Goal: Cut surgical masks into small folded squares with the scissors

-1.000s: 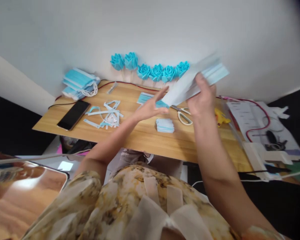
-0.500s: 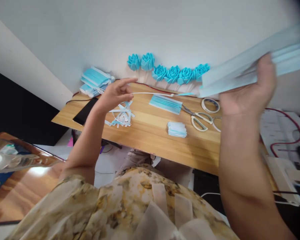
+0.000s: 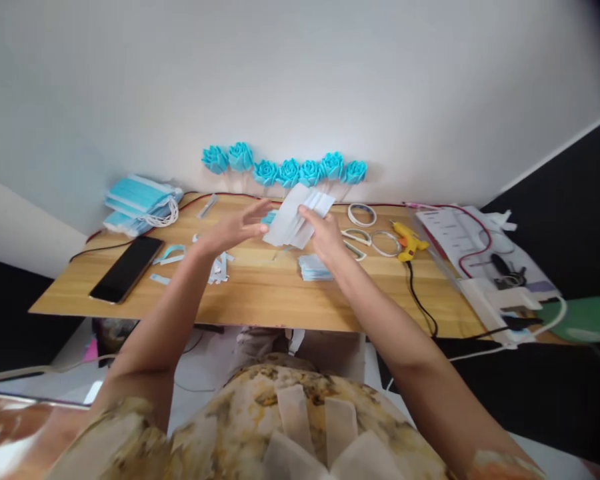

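Note:
My right hand (image 3: 325, 237) grips a pale blue face mask (image 3: 296, 217) by its lower right edge and holds it above the wooden desk (image 3: 280, 300). My left hand (image 3: 240, 227) is beside the mask's left end, fingers stretched out and apart, not clearly gripping. Under my right hand lies a small stack of cut mask pieces (image 3: 313, 268). Cut strips and ear loops (image 3: 215, 263) are scattered below my left forearm.
A row of blue mask roses (image 3: 285, 167) lines the wall. A pile of masks (image 3: 140, 197) and a black phone (image 3: 125, 269) lie at left. Scissors (image 3: 357, 240), tape rolls (image 3: 363, 215), a yellow glue gun (image 3: 407, 240) and cables sit at right.
My right hand has brought the mask down from high on the right to the middle above the desk. My left hand, which pulled a white ear loop leftward, is back beside the mask.

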The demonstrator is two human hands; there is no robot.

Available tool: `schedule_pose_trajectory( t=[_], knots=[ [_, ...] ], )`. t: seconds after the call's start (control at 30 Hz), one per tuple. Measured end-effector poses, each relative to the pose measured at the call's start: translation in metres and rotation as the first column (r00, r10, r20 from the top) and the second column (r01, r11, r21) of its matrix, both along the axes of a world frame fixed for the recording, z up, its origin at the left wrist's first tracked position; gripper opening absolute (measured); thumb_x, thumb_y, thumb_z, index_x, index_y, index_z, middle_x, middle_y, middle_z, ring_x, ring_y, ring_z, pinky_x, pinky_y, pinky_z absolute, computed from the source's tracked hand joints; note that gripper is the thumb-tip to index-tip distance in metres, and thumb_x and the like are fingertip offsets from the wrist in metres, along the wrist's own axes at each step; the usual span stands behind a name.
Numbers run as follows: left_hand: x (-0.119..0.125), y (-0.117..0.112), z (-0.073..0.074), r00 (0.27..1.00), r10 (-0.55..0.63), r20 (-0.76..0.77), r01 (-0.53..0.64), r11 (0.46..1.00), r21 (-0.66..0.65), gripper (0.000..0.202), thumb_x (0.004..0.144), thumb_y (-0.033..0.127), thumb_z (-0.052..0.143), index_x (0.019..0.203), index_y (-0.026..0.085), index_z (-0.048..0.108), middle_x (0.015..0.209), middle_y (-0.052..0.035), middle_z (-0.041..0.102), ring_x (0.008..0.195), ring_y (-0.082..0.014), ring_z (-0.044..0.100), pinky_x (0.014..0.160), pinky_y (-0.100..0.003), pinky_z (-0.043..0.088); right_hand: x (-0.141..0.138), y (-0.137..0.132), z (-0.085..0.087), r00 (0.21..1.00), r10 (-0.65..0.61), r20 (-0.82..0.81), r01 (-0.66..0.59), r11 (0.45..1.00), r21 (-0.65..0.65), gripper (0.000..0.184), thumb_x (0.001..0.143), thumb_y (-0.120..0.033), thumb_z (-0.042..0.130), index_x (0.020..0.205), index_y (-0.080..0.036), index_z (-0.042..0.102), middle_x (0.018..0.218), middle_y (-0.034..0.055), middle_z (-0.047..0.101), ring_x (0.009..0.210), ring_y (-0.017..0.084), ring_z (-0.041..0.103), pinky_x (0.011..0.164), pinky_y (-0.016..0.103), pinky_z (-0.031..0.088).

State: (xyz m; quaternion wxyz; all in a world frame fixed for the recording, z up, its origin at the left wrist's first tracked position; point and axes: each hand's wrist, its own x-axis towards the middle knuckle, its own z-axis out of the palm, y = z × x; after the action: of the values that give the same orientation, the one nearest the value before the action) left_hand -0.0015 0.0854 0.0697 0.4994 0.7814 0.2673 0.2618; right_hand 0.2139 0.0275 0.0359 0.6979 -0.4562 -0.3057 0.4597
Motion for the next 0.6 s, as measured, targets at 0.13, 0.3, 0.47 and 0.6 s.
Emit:
schedule_pose_trajectory(
  t=[0.13,0.3,0.47,0.6],
  knots=[
    [0.045,0.006,-0.003,0.995,-0.103,-0.002,0.100,0.969,-0.225,0.078,0.060,0.058,0.090,0.124,0.017,0.074,0.118,-0.0137,0.077,0.111,-0.0344,0.071,0.095,-0.044,0.057,0.000,-0.004,0.005,0.998,-0.003,0.065,0.006,0.999,-0.048,0.044,0.057,-0.049,0.089,0.085,-0.018,0.076,0.086,0.0044,0.081,0.089,0.027,0.076,0.078,0.037,0.059],
    [0.077,0.004,-0.014,0.978,0.208,-0.014,-0.200,0.917,-0.346,0.059,0.045,0.052,0.096,0.084,0.014,0.076,0.081,-0.0058,0.077,0.077,-0.0236,0.069,0.069,-0.032,0.054,0.010,0.006,0.006,0.992,-0.035,0.122,0.040,0.999,-0.037,0.046,0.053,-0.051,0.091,0.082,-0.018,0.075,0.085,0.0041,0.080,0.087,0.025,0.074,0.077,0.035,0.057],
    [0.093,0.004,-0.025,0.919,0.379,0.105,-0.311,0.863,-0.397,0.050,0.047,0.051,0.095,0.075,0.014,0.075,0.071,-0.0070,0.073,0.068,-0.0240,0.067,0.061,-0.033,0.051,0.032,0.017,0.012,0.979,-0.002,0.202,-0.010,0.998,0.058,0.047,0.058,-0.053,0.089,0.087,-0.019,0.074,0.089,0.0022,0.079,0.085,0.020,0.071,0.079,0.033,0.056],
    [0.096,0.009,-0.039,0.905,0.410,0.118,-0.326,0.843,-0.429,0.041,0.049,0.044,0.095,0.066,0.014,0.075,0.066,-0.0091,0.071,0.060,-0.0227,0.063,0.054,-0.032,0.046,0.040,0.024,0.011,0.952,-0.044,0.303,0.022,0.997,0.076,0.044,0.064,-0.056,0.083,0.086,-0.019,0.074,0.085,0.0017,0.077,0.084,0.020,0.069,0.076,0.031,0.054]
  ],
)
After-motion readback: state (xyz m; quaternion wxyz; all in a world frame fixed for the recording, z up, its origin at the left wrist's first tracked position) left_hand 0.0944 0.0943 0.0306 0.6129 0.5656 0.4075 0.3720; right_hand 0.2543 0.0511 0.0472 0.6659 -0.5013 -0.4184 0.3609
